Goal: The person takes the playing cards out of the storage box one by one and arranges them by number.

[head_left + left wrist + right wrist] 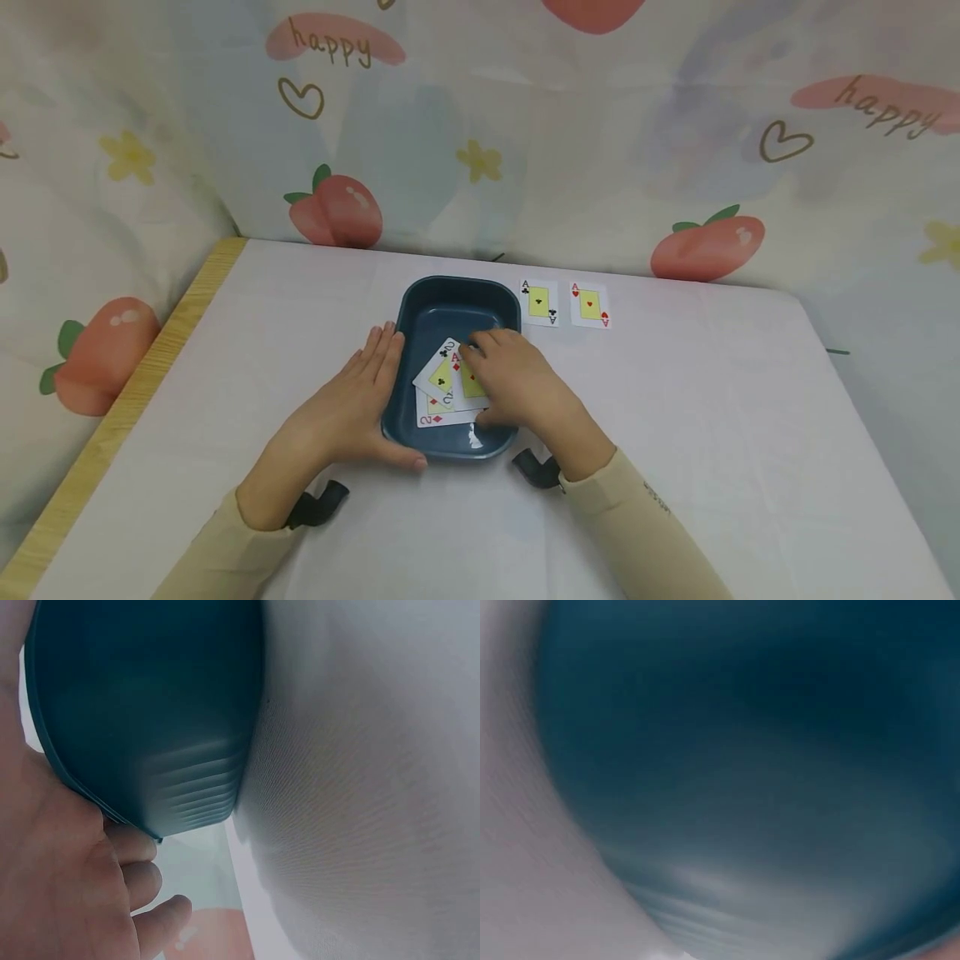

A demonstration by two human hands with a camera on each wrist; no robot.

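Observation:
In the head view, a dark blue rectangular tray [459, 287] holds several playing cards. A two of clubs [437, 367], an ace of diamonds [469, 397] and a two of diamonds [438, 417] overlap inside it. My left hand [352, 408] rests with straight fingers against the tray's left side, its thumb by the near corner. The left wrist view shows that palm by the tray's outer wall [150, 690]. Over the tray's right side, my right hand [517, 375] touches the ace of diamonds, fingers above and thumb below; whether it grips the card is hidden.
An ace of clubs [539, 302] and an ace of hearts [590, 305] lie face up beside the tray's far right corner. White cloth [697, 417] covers the table, with a wooden edge [112, 387] on the left. A fruit-patterned curtain [562, 150] hangs behind.

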